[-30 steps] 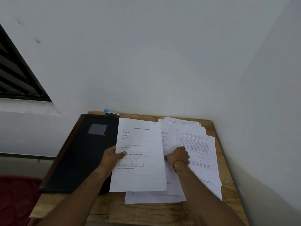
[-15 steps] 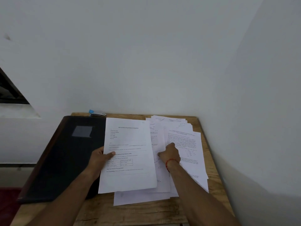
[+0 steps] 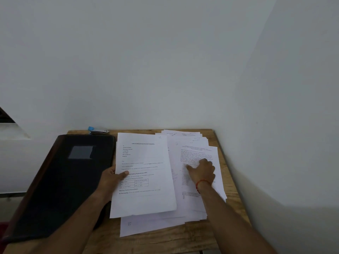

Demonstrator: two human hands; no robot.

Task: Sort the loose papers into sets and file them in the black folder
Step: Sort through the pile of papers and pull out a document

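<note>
My left hand (image 3: 111,177) pinches the left edge of a printed sheet (image 3: 145,162), thumb on top, holding it over a spread of loose papers (image 3: 194,204). The closed black folder (image 3: 64,184) lies flat on the left side of the table, partly under that sheet's left edge. My right hand (image 3: 201,170), with a red thread on the wrist, rests on the fanned pile at the right, fingers curled with the index tip on a densely printed page (image 3: 198,153). Whether it grips a sheet cannot be told.
A small wooden table (image 3: 165,239) stands in a corner, with white walls behind and at the right. A stapler with a blue tip (image 3: 98,130) lies at the back edge behind the folder. A dark window opening shows at the far left.
My right hand has slid right, from the gap beside the held sheet onto the densely printed page. The left hand keeps hold of the same sheet. The camera view has shifted right.
</note>
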